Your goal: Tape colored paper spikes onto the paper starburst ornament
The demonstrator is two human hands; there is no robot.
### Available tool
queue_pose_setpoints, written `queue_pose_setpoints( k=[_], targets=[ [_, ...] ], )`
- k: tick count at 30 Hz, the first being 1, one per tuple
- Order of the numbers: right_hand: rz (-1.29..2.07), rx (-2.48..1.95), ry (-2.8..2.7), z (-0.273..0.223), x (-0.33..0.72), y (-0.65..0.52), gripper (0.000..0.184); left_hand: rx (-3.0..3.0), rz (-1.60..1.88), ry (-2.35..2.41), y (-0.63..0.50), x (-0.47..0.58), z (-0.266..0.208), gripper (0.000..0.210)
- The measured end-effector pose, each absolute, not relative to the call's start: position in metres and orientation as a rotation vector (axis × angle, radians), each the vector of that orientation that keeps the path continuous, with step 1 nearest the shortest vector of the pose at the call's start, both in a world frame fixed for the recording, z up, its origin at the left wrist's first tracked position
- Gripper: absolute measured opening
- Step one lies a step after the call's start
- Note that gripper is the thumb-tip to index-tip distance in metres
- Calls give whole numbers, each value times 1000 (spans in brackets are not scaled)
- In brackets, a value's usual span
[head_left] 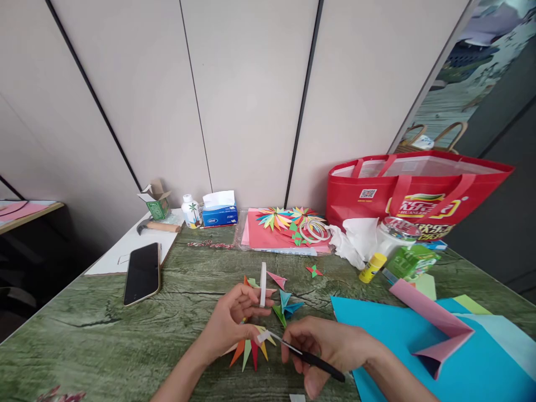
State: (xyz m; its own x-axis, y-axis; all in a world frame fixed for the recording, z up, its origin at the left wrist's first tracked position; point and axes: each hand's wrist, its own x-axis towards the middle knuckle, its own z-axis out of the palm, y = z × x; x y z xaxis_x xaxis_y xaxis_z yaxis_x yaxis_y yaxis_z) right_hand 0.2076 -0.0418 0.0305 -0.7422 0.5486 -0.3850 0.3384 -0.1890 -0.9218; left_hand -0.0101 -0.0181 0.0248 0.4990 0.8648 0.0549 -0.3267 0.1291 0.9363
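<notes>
White tape (263, 285) stands edge-on at the loosely spread fingers of the left hand (238, 318), above a green wood-grain tabletop (96, 329); the thumb presses a short white tab (263, 336). The right hand (324, 343) pinches a slim, black-handled metal tool (320, 364), its tip at that tab. Pale wall panels (251, 100) with dark seams rise behind. Below the left hand, a folded-paper star (255, 354) fans out multicoloured spikes; whether it is gripped, I cannot tell. Smooth blue paper (377, 318) lies rightward under a creased pink piece (431, 312). Farther back stand an open cardboard box (157, 207), contents hidden, a tissue box (220, 216) with white tissue poking out, and a gaping red bag (347, 204).
</notes>
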Motion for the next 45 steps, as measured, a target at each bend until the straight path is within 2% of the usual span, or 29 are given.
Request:
queue_pose_setpoints(
  k=[7,10,16,20,26,29,32,34,39,45],
  targets=[
    [1940,-1024,-1657,27,219,-44,38,1113,961,609,-17,-9,21,46],
    [1926,-1003,-1627,28,215,-44,40,1078,941,663,-19,-7,20,44],
    [1407,-1102,-1244,31,193,-37,42,1047,824,698,-22,-4,20,36],
    [1357,-1111,-1075,29,177,-34,50,1056,747,756,-27,1,20,34],
    [1298,-1165,-1020,18,169,-35,49,1099,716,817,-32,4,24,33],
    [1234,-1096,-967,17,164,-36,44,1227,819,814,-29,2,26,31],
    [1012,-1060,-948,22,157,-37,36,1394,1059,842,-24,0,26,30],
    [915,-1042,-974,26,153,-37,31,1414,1057,849,-22,-1,26,31],
    [908,-1032,-1037,28,151,-35,28,1396,941,794,-23,-3,22,43],
    [919,-1044,-1017,24,152,-33,28,1476,934,794,-22,-8,11,35]
  ],
)
